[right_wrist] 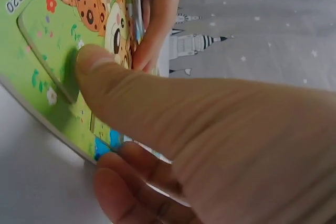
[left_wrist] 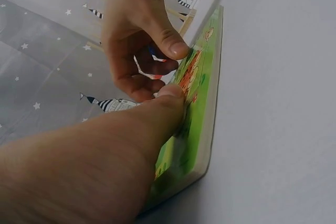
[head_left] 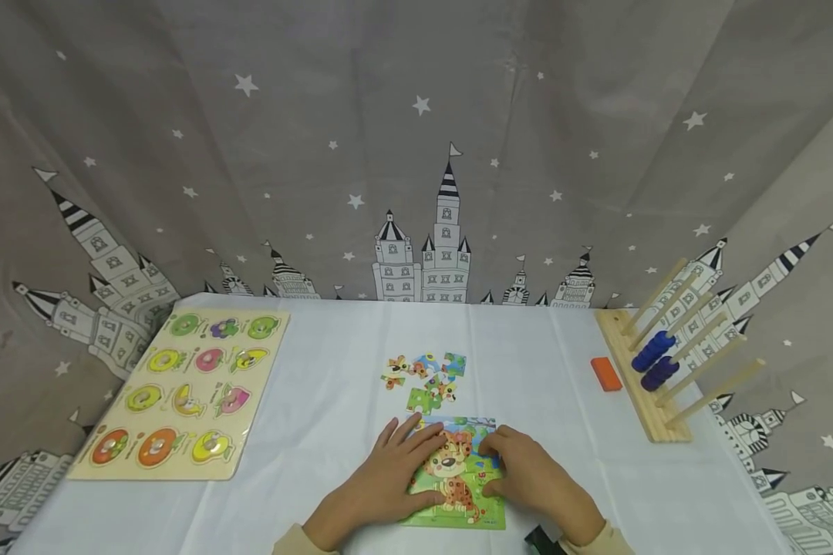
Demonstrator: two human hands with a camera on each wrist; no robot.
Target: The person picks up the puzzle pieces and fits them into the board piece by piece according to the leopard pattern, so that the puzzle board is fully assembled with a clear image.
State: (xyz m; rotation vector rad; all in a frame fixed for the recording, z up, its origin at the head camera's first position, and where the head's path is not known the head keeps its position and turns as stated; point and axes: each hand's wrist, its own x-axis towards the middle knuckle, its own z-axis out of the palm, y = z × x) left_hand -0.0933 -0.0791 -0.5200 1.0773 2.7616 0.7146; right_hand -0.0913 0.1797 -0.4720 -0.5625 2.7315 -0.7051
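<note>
A jigsaw puzzle board with a spotted leopard cub on green lies in front of me. My left hand rests on its left side, fingers spread toward the top edge and thumb on the picture. At the right side, my right hand touches the board with thumb and bent fingertips. The right wrist view shows the right thumb on the green surface by a piece's raised edge, the other fingers near the blue part. No loose piece shows between them. Several loose puzzle pieces lie beyond the board.
On the left lies a wooden fruit puzzle board. At the right stands a wooden peg rack with blue and purple beads on its pegs. Beside it lies an orange block. A grey castle-print curtain hangs behind the white table.
</note>
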